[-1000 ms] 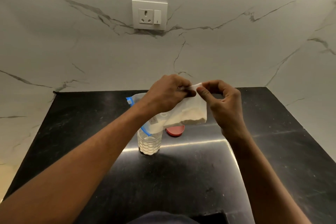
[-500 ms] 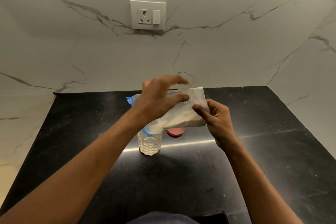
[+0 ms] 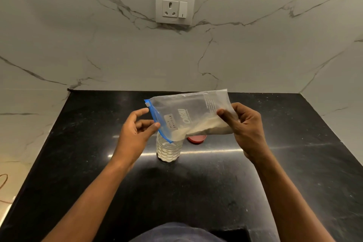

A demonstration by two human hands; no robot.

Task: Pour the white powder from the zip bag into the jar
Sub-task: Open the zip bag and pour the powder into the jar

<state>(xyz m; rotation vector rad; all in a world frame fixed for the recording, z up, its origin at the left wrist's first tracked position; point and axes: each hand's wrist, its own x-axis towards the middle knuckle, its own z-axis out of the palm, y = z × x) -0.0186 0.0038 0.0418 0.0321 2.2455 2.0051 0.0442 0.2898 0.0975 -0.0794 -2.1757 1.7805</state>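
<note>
A clear zip bag (image 3: pixel 188 112) with a blue zip edge and a handwritten label lies on its side in the air above the jar. White powder (image 3: pixel 204 126) sits along its lower side and runs toward its lowest corner, which rests in the mouth of the clear textured jar (image 3: pixel 168 149). The jar stands on the black counter and is partly filled with powder. My right hand (image 3: pixel 241 124) grips the bag's closed bottom end. My left hand (image 3: pixel 135 133) pinches the blue zip edge between thumb and fingers.
The jar's red lid (image 3: pixel 196 139) lies flat on the black stone counter (image 3: pixel 294 163) just behind and right of the jar. A marble wall with a socket plate (image 3: pixel 174 7) rises behind. The counter's left edge drops off near my left forearm.
My left hand has come off the top of the bag and moved left and down to its zip edge. My right hand has shifted to the bag's bottom end. The bag now lies flatter.
</note>
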